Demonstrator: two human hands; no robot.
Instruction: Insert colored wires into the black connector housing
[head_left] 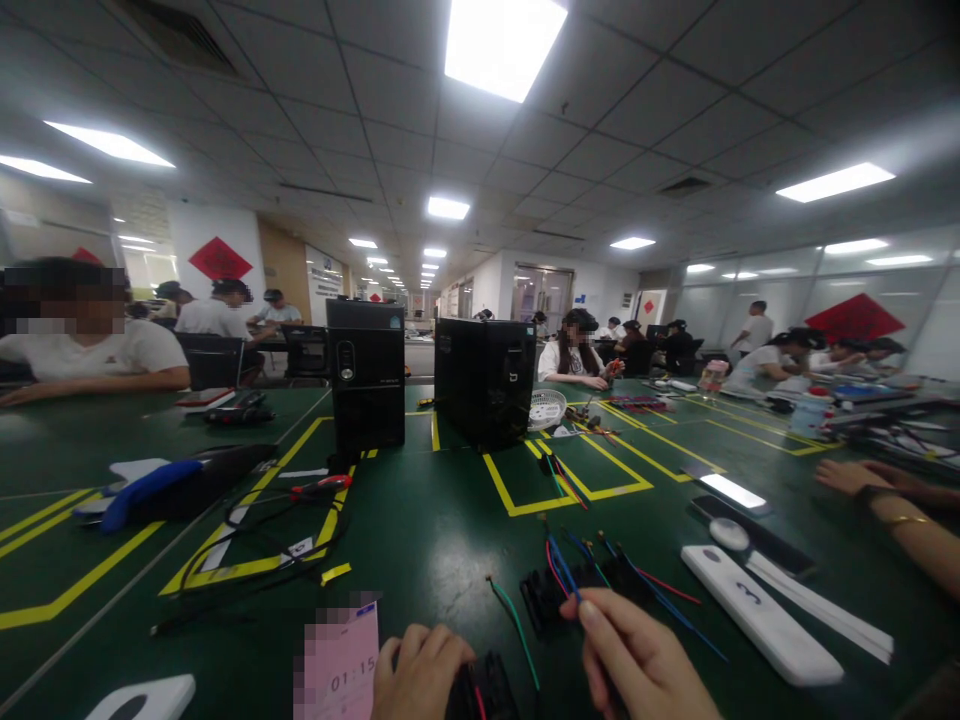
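**benchrat:** Big open office with ceiling light panels, rows of people seated at a long dark green table (435,520) marked off with yellow tape. Two black computer tower cases (366,372) stand in the middle. Down at the near edge, the left hand (420,670) is curled around a black plastic connector block (487,688), fingers clamped on it. The right hand (641,665) pinches thin coloured wires (559,568) that run into a second black connector block (547,600) lying on the table just ahead of it.

**wirenut:** So how far in would you say?

**benchrat:** Somewhere in the middle, I reckon. Red and blue wires already sit in that second block, but a loose green wire (517,625) lies between the hands, going nowhere, and the block in the left hand shows only a hint of red. It's cut off by the frame edge though, so hard to say how full it is.

**wirenut:** Anything else nearby?

**benchrat:** A pink timer card (346,665) by the left hand and a white numbered remote-like bar (761,625) to the right.
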